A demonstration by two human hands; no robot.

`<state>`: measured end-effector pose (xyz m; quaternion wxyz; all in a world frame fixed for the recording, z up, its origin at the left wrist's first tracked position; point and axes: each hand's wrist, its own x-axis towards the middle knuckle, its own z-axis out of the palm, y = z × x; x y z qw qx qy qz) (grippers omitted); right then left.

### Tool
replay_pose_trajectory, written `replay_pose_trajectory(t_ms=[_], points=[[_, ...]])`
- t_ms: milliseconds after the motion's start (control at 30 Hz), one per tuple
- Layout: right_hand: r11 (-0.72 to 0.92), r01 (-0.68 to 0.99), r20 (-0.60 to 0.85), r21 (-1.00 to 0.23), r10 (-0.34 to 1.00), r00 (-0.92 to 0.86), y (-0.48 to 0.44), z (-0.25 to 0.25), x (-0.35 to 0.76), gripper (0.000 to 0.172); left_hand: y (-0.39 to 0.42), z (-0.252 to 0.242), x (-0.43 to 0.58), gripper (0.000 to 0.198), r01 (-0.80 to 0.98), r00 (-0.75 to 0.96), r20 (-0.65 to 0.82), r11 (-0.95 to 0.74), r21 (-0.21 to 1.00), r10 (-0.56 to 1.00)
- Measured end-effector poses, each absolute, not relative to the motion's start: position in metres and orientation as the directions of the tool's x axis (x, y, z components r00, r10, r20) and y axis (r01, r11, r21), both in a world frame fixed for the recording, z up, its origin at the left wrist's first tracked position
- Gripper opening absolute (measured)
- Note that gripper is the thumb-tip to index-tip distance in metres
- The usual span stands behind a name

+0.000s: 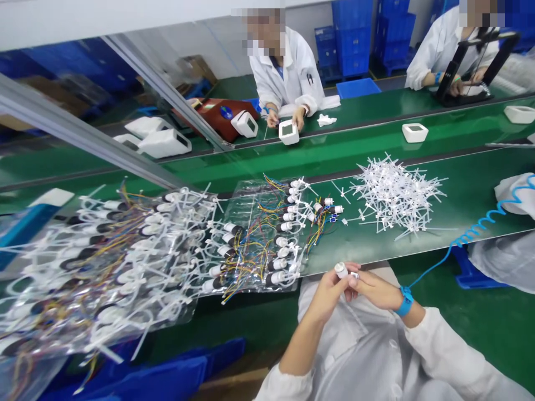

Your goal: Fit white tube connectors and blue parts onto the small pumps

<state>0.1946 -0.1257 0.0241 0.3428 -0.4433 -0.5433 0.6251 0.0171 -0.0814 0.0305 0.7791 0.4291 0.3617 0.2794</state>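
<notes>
Green worktops (pixel 468 192) crossed the room in long runs, with blue bins (pixel 353 39) stacked at the back. Farthest left from where I stood, wired parts (pixel 111 239) lay heaped on clear plastic, their white loops crossing one another; lifting one carelessly could, I thought, have dragged its neighbours along by snagged leads. Next came a clear sheet (pixel 240 196) bearing rows of similar white-ended pieces (pixel 286 226). Across the bench, a co-worker (pixel 301 72) in a white coat held a white boxed device (pixel 288 132). Just right of the sheet sat a loose wired cluster (pixel 330 208).

Nearer me, above the lap and beside the bench's near edge, was the white cylindrical part (pixel 341 269). With no worktop beneath it, a slackened pinch would probably have dropped it. The left hand (pixel 334 289) reached up from below, forearm slanting inward, thumb and fingers closed around the part. From the other side the right hand (pixel 371 287) came in, its fingertips meeting the left's beside a small white piece (pixel 354 275); whether they gripped it, I couldn't tell.

Farther right spread a pile of white cable ties (pixel 397 192). A blue strap (pixel 405 302) circled the right wrist, trailing a coiled cord (pixel 463 238); a wide swing of that arm might have swept cord through ties, scattering them.
</notes>
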Motion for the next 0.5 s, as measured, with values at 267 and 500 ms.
replay_pose_trajectory(t_ms=[267, 500], points=[[-0.116, 0.047, -0.125, -0.992, 0.944, -0.305, -0.104, 0.019, 0.205, 0.078, -0.046, 0.044, 0.023, 0.037, -0.011, 0.612, -0.218, 0.284, 0.959, 0.760], [-0.126, -0.042, -0.119, -0.991, 0.983, -0.136, -0.054, 0.022, 0.228, 0.057, -0.021, 0.034, 0.024, 0.022, 0.031, 0.439, 0.026, -0.044, 0.999, 0.898]])
